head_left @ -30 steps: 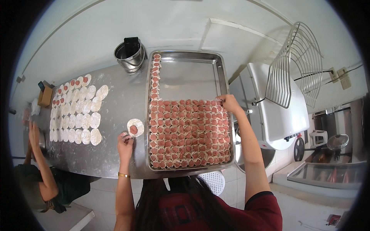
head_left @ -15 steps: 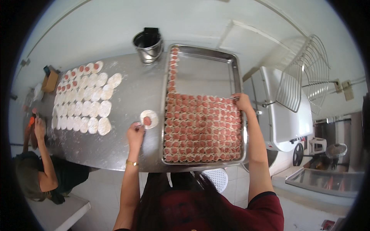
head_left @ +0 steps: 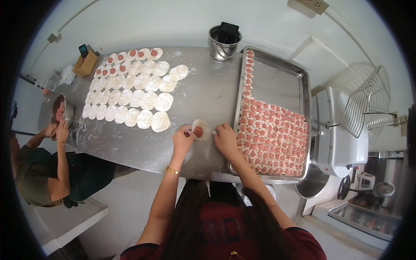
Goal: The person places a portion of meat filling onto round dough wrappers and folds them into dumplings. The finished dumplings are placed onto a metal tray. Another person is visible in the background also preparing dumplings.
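Note:
A round dough wrapper point(head_left: 205, 125) with a pink lump of meat filling point(head_left: 198, 131) lies on the steel table between my hands. My left hand point(head_left: 182, 139) is closed in a pinch at the wrapper's left edge; something small and dark shows at its fingertips, too small to name. My right hand point(head_left: 225, 138) is by the wrapper's right edge, fingers bent around a small greyish bit that I cannot make out. Whether it touches the dough is unclear. Just right of this hand, a large metal tray point(head_left: 238, 104) holds dense rows of filled dumplings point(head_left: 271, 138).
Floured wrappers point(head_left: 123, 97) lie in rows at left, some topped with filling. A metal bucket point(head_left: 222, 51) with a dark object stands behind. At far left a co-worker's hands point(head_left: 60, 130) are at a bowl point(head_left: 55, 104). A white appliance point(head_left: 340, 130) stands beyond the tray.
My right hand has come left from the tray's right side to the wrapper. My left hand stays beside the wrapper. The whole view has shifted, and the co-worker's hands are now at the bowl.

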A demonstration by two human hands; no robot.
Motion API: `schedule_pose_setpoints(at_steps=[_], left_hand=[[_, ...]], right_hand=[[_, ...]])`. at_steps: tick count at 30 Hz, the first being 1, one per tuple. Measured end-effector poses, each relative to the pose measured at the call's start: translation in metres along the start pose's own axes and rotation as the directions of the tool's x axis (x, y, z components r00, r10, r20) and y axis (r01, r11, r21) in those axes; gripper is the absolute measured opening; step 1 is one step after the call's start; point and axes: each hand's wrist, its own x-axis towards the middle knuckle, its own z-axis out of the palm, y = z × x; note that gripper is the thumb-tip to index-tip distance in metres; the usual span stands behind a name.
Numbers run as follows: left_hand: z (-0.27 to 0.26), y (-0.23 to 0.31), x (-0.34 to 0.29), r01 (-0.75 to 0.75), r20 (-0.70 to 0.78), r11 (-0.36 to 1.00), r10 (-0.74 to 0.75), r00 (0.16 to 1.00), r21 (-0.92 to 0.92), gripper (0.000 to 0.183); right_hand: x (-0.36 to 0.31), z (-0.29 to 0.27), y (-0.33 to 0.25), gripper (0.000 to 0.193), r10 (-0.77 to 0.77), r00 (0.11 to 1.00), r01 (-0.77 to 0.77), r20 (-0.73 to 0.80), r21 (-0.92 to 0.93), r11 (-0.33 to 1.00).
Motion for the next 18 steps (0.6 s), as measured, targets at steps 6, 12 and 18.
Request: schedule_pose_setpoints(at_steps=[6,12,18], left_hand=[[-0.01,-0.023,0.0,-0.03,0.071,0.998,0.033,0.997,-0.046,0.03],[-0.006,-0.036,0.005,0.146,0.242,0.948,-0.077,0.967,-0.284,0.029],[-0.002,-0.039,-0.001,0.27,0.369,0.823,-0.08,0.926,-0.499,0.032]], right_hand=[[0.006,0.042,-0.016,0.02,0.083,0.995,-0.084,-0.057,-0.007,0.996],[-0.002,0.048,-0.01,0.02,0.324,0.942,-0.301,0.09,0.656,0.692],[-0.014,0.051,-0.008,0.03,0.425,0.877,-0.368,0.224,0.882,0.294]])
